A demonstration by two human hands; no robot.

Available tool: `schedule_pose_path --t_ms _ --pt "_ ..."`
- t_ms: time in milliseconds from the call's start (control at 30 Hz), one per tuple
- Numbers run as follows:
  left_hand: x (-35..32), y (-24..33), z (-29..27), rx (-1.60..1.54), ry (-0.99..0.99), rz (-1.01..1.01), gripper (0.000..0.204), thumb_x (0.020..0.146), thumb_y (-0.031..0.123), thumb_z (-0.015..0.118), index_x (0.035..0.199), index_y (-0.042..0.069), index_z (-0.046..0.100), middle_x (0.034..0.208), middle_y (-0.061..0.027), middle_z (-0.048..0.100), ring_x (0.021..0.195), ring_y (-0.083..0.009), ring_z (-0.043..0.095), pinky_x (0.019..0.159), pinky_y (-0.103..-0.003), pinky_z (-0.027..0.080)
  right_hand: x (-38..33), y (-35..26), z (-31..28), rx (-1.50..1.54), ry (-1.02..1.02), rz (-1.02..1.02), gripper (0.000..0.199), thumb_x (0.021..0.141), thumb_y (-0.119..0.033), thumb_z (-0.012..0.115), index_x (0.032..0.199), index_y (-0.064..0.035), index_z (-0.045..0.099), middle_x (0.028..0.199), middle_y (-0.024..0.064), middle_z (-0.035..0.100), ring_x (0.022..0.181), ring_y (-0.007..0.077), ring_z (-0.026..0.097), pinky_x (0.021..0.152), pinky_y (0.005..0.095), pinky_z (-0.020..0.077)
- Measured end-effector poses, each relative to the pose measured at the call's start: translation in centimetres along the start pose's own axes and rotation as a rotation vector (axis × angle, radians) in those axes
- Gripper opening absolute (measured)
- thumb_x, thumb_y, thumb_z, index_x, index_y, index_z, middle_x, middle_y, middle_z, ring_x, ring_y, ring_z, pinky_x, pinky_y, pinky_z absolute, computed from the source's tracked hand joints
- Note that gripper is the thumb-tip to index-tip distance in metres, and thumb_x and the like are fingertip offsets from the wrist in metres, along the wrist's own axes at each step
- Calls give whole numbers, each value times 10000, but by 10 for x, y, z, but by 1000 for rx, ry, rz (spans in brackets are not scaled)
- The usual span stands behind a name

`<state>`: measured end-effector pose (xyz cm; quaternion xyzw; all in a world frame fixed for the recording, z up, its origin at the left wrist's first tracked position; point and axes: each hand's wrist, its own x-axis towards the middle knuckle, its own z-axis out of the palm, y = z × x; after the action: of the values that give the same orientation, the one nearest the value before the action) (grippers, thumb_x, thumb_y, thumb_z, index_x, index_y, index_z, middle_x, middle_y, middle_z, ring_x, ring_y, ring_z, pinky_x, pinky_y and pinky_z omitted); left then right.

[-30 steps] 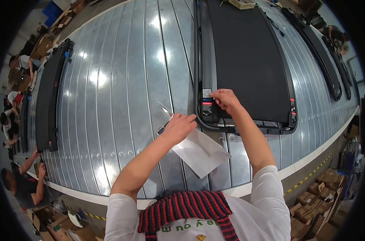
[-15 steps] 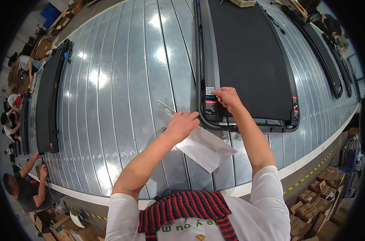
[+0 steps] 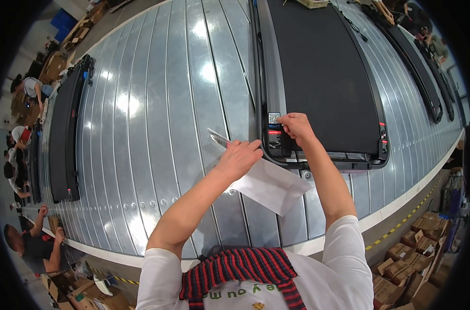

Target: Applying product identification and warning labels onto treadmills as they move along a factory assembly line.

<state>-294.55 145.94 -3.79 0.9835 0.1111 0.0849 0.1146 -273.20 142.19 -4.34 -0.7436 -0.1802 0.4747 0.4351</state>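
A black treadmill (image 3: 325, 77) lies on the metal table, with a grey side rail (image 3: 274, 62) and a black tubular frame along its left and near sides. At its near left corner is a small square label (image 3: 273, 118) with a black-and-white code pattern. My right hand (image 3: 298, 127) pinches the label's right edge with thumb and forefinger; whether the label is stuck down cannot be made out. Just below it on the rail sits a red-and-black warning sticker (image 3: 274, 138). My left hand (image 3: 239, 159) is closed on white paper sheets (image 3: 271, 187), which stick out on both sides of it.
The ribbed metal table (image 3: 157, 129) stretches left and far. Another black treadmill (image 3: 64, 134) lies at the left, with co-workers (image 3: 31, 248) beyond and beside it. More black frames (image 3: 408, 62) lie at the far right. Cardboard boxes (image 3: 400, 258) stand below the table edge.
The paper in my left hand has turned a little and its lower end has swung right. My right hand stays at the label. The co-worker at the left has shifted their hands.
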Motion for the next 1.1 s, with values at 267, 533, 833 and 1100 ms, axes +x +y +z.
schedule_pose_path --t_ms 267,533,833,1100 --pt "18 -3 0 31 -19 -36 72 711 59 509 764 72 556 1102 -67 504 808 -193 557 680 -327 406 -1 0 4 15 13 -37 126 718 -111 610 644 -30 548 489 4 471 374 59 362 335 209 243" --pt "47 -9 -2 -38 -225 -51 111 694 -2 472 767 40 544 1188 -93 472 790 -271 577 663 -394 447 1 3 5 19 49 -74 119 708 -105 608 661 -1 574 470 11 473 373 67 393 332 216 270" --pt "49 -1 -1 -34 -234 -84 120 701 13 484 790 25 564 1204 -106 465 764 -314 588 687 -409 477 9 17 14 -424 281 -349 133 685 -146 585 667 -18 615 579 122 589 547 225 598 523 345 463" --pt "-20 -9 -24 -122 -389 -158 79 754 104 506 797 46 538 880 -133 578 829 -333 560 679 -437 454 -18 18 37 -1215 518 -969 207 734 -109 524 932 -58 494 789 50 532 771 207 516 645 337 404"
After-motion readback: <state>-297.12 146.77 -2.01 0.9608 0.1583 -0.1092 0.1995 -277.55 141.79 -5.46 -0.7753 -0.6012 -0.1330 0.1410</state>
